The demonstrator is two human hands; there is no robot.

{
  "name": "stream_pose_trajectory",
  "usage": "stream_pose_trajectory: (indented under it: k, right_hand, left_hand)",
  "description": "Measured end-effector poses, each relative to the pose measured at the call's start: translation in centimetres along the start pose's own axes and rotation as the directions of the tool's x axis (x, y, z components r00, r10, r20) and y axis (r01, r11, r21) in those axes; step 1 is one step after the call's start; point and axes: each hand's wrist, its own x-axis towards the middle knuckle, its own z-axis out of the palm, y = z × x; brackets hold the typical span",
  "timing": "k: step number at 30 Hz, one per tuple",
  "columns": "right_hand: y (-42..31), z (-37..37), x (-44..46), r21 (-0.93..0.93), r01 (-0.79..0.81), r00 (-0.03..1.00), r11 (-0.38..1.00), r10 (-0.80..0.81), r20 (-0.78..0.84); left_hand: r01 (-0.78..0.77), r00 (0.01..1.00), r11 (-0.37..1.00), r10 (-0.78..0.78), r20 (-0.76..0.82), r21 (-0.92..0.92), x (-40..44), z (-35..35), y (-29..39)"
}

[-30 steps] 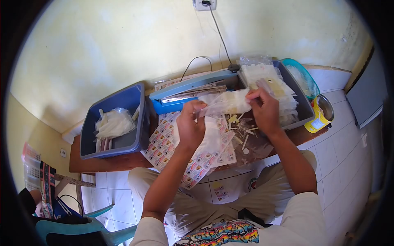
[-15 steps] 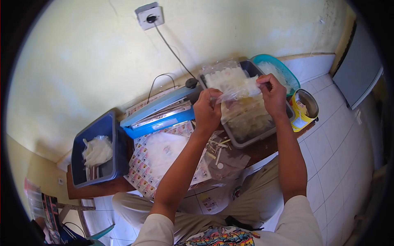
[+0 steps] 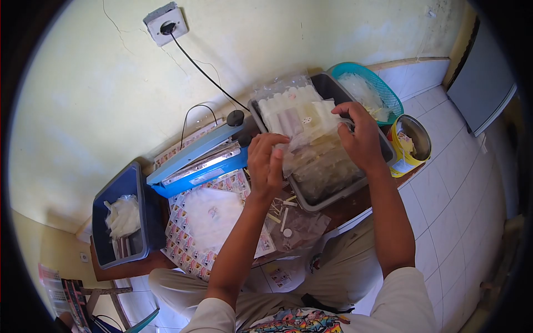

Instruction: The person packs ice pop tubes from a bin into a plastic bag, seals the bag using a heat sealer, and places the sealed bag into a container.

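Note:
A clear plastic packet of pale, stick-shaped pieces (image 3: 305, 121) with a small printed mark lies on the pile in the grey tub (image 3: 327, 206). At its near left edge is my left hand (image 3: 267, 166), with thumb and fingers apart. My right hand (image 3: 362, 137) is over the packet's right side, fingers bent and a gap between thumb and forefinger; whether they touch the film is hard to see. More filled clear packets (image 3: 325, 175) lie beneath and nearer to me in the tub.
Left of the tub stands a blue heat sealer (image 3: 202, 172), plugged into a wall socket (image 3: 166, 26). A printed sheet (image 3: 180, 247) carries white plastic film (image 3: 214, 216). A dark blue tub (image 3: 143, 222), teal basket (image 3: 388, 91) and yellow tin (image 3: 401, 166) stand around.
The packet that was held up between both hands is now down on the pile. My fingers have loosened and spread, and my left hand has moved lower. The view has shifted slightly.

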Motion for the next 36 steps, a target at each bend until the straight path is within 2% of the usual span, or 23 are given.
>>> stream_pose_trajectory:
  k: [1,3,5,6,8,10,13,21,24,26,32,36]
  right_hand:
    - [-0.4,0.1,0.0,0.017,0.061,0.998,0.998,-0.061,-0.017]
    - [-0.9,0.7,0.0,0.035,0.125,0.992,0.992,-0.123,-0.032]
    - [-1.0,1.6,-0.2,-0.133,0.153,0.988,0.979,-0.154,0.000]
    - [-0.8,1.7,-0.5,-0.133,0.152,0.988,0.979,-0.153,-0.001]
    - [-0.2,1.9,-0.9,-0.116,-0.011,0.980,0.993,0.034,0.194]
    - [0.5,1.8,-0.9,-0.149,0.022,0.978,0.989,0.009,0.206]
    - [1.1,1.7,-1.1,-0.185,0.067,0.975,0.981,-0.025,0.219]
    - [0.8,1.7,-1.3,-0.176,0.082,0.977,0.981,-0.044,0.208]
    - [-0.4,2.1,-1.4,-0.249,0.112,0.982,0.962,-0.068,0.178]
    - [-2.4,2.5,-1.5,-0.324,0.200,0.978,0.925,-0.168,0.123]
    - [-8.7,6.8,-3.9,-0.151,0.421,0.902,0.894,-0.395,0.176]
    - [-11.9,10.1,-6.4,0.017,0.464,0.846,0.886,-0.449,0.287]
  left_hand:
    - [0.066,0.998,0.996,-0.067,-0.012,-0.067,0.1,-0.1,-0.3]
    - [0.086,0.996,0.996,-0.086,-0.037,-0.010,1.2,0.5,-0.2]
    - [0.103,0.993,0.994,-0.100,-0.062,0.045,2.4,1.2,0.1]
    - [0.081,0.997,0.993,-0.081,-0.003,0.090,2.7,1.5,0.0]
    - [0.050,0.996,0.989,-0.059,0.062,0.136,2.7,2.2,-0.3]
    - [-0.038,0.981,0.955,-0.021,0.194,0.295,1.9,3.0,-1.7]
    - [-0.083,0.984,0.957,0.036,0.173,0.276,1.0,3.3,-2.4]
    - [-0.086,0.982,0.962,0.038,0.186,0.258,1.0,2.8,-2.0]
    - [-0.067,0.981,0.967,0.019,0.193,0.246,0.6,2.0,-1.6]
    - [-0.041,0.983,0.975,0.000,0.181,0.220,0.0,0.8,-1.1]
    - [-0.058,0.988,0.962,0.017,0.156,0.266,-3.1,-6.3,1.2]
    - [-0.033,0.994,0.934,-0.007,0.111,0.356,-6.8,-12.6,2.1]
